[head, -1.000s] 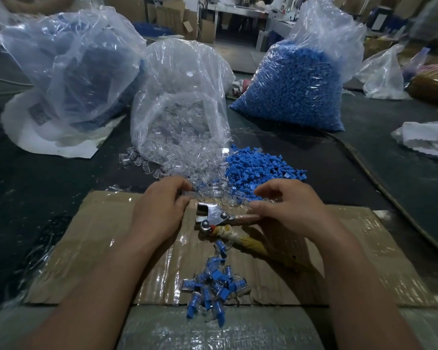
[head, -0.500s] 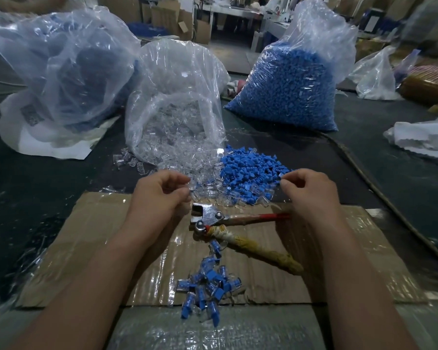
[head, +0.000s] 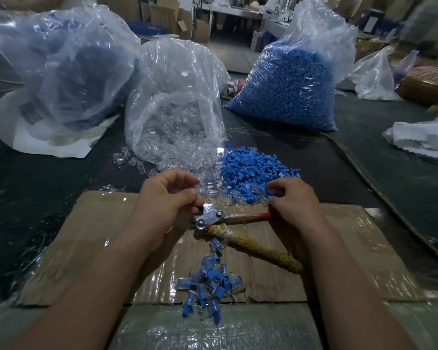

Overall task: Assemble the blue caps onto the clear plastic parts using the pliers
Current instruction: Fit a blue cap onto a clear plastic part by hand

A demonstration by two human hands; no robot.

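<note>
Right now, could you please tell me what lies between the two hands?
The head view shows the pliers lying on the cardboard between the left hand and the right hand, metal head beside the left, red handle running toward the right.

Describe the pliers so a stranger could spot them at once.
Find the cardboard sheet nearest the camera; the pliers lie on it between the left hand and right hand. Shiny metal head, one red handle, one wrapped in yellowish cloth: the only tool there.

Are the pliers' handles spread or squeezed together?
Spread: on the pliers, the red handle and yellow-wrapped handle diverge widely from the pivot.
</note>
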